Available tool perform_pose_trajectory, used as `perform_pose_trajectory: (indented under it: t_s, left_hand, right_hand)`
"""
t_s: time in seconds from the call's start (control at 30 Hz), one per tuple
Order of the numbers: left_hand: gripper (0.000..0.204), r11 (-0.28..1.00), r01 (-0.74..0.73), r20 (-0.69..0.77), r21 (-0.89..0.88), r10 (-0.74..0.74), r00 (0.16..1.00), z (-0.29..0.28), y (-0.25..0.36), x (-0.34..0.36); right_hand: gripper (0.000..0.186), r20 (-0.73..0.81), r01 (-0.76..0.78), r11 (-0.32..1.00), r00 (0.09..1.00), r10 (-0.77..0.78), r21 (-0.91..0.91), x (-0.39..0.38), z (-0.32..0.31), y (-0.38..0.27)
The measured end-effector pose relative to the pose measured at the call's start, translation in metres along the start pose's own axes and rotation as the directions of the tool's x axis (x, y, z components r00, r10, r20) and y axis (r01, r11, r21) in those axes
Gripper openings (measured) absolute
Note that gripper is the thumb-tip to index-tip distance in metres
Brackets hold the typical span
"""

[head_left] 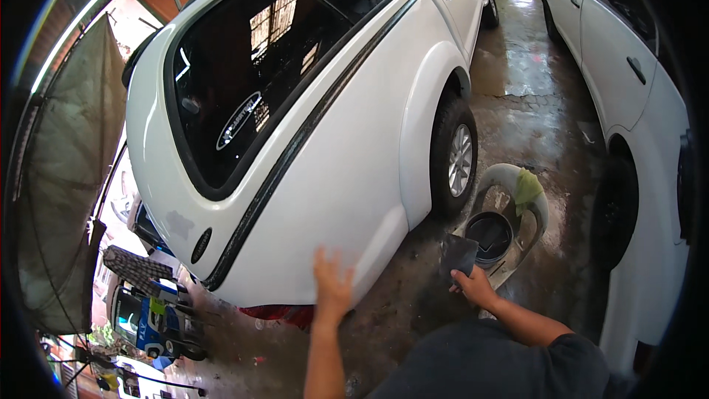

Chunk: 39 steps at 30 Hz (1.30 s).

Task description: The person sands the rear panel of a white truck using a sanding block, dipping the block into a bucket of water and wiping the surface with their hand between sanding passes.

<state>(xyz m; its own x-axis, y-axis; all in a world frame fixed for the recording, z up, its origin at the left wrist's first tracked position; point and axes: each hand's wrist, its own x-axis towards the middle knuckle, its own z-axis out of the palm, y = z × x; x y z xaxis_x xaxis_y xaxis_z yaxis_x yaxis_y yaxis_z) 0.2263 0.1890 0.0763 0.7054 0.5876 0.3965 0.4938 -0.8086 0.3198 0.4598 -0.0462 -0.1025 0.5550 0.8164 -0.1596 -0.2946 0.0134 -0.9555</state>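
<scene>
the left hand (334,284), blurred, seems empty, fingers spread beside the white vehicle (347,170); contact is unclear. the right hand (476,286) grips a dark flat sheet (459,253) by its near edge, probably to leave its face free. a black bucket (484,217) sits on a pale chair (543,216), a green cloth (526,188) draped over it, seemingly for easy reach.

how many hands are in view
2: left hand, blurred, by the left white vehicle; right hand, gripping a dark flat sheet near the black bucket. I see no others.
</scene>
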Motion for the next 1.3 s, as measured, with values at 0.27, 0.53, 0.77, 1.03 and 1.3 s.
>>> perform_pose_trajectory:
  t_s: [0.27, 0.53, 0.77, 1.03, 1.3]
  left_hand:
    - [0.072, 0.878, 0.203, -0.581, 0.434, 0.100, 0.808, -0.225, -0.126, 0.002]
    - [0.103, 0.883, 0.062, -0.533, 0.465, 0.223, 0.816, -0.269, -0.217, 0.019]
    - [0.104, 0.959, -0.097, -0.549, 0.265, 0.233, 0.803, -0.255, -0.239, 0.023]
    - [0.100, 0.968, -0.150, -0.565, 0.202, 0.241, 0.789, -0.251, -0.249, 0.019]
    - [0.091, 0.923, -0.297, -0.634, 0.243, 0.383, 0.671, -0.247, -0.269, 0.029]
  right_hand:
    - [0.027, 0.049, -0.100, 0.994, 0.993, 0.103, -0.052, -0.033, 0.099, 0.016]
    - [0.026, 0.100, -0.108, 0.946, 0.984, 0.145, -0.307, -0.065, 0.196, 0.027]
    - [0.025, 0.009, -0.160, 0.935, 0.985, 0.172, -0.318, -0.084, 0.259, 0.057]
    - [0.025, -0.037, -0.188, 0.918, 0.982, 0.187, -0.349, -0.092, 0.297, 0.058]
    - [0.025, -0.011, -0.200, 0.857, 0.975, 0.222, -0.475, -0.093, 0.310, 0.066]
